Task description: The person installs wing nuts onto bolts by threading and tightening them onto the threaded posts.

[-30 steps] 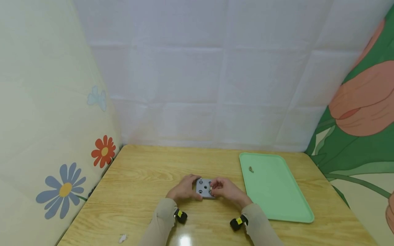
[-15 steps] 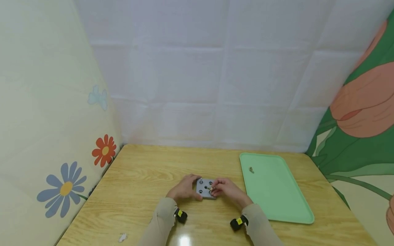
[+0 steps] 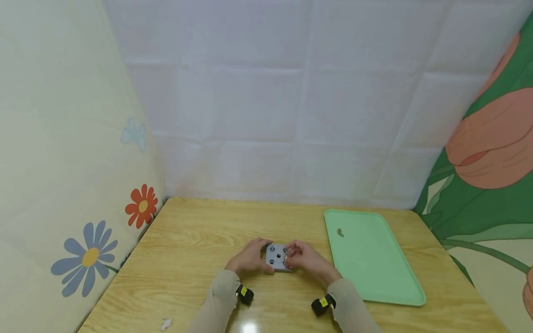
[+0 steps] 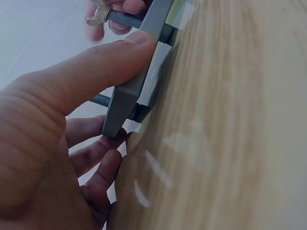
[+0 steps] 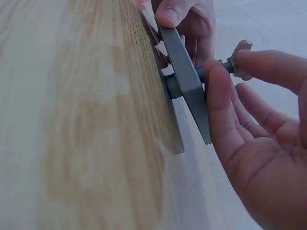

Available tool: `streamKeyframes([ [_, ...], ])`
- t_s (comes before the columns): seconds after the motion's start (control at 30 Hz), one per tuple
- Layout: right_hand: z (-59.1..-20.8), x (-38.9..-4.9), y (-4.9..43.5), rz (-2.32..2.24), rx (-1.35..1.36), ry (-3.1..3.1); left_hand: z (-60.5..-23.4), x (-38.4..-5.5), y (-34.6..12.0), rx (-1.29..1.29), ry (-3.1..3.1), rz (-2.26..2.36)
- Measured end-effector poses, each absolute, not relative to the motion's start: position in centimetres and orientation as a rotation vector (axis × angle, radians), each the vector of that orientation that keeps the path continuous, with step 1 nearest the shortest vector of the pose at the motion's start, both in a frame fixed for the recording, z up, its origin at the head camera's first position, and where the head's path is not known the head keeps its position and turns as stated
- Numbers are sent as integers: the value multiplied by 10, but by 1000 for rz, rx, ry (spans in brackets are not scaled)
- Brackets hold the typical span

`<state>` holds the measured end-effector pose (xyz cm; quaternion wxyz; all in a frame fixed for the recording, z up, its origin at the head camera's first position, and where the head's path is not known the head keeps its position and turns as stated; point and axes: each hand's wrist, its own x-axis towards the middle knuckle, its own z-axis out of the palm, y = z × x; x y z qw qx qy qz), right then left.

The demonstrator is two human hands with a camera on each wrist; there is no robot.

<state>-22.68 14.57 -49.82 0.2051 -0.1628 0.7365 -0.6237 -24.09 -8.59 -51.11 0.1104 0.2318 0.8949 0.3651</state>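
A grey metal plate with round holes stands raised on bolt heads above the wooden table. My left hand holds its left side, thumb on the near edge and fingers at the far edge. On the right, a threaded bolt sticks up through the plate, with a brass-coloured wing nut at its tip. The fingertips of my right hand pinch around this wing nut, an index finger against its wing in the right wrist view. Another bolt rises at the plate's far left corner, without a nut.
Right of the hands lies a light green tray, with a small brass-coloured piece near its far left. A little white scrap is on the table at the front left. Cloth hangs behind and at both sides.
My right fingertips have shifted around the wing nut; half a second ago it showed more plainly between them over the plate. My left hand and the plate have stayed put.
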Motion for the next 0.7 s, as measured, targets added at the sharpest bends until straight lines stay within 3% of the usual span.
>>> streamKeyframes([
  [0.2,-503,-229,146,-1663,-545,2144,-512,-241,-86,670,2620,1081],
  [0.7,-500,-228,144,-1790,-455,1996,-513,-240,-85,642,2619,1083],
])
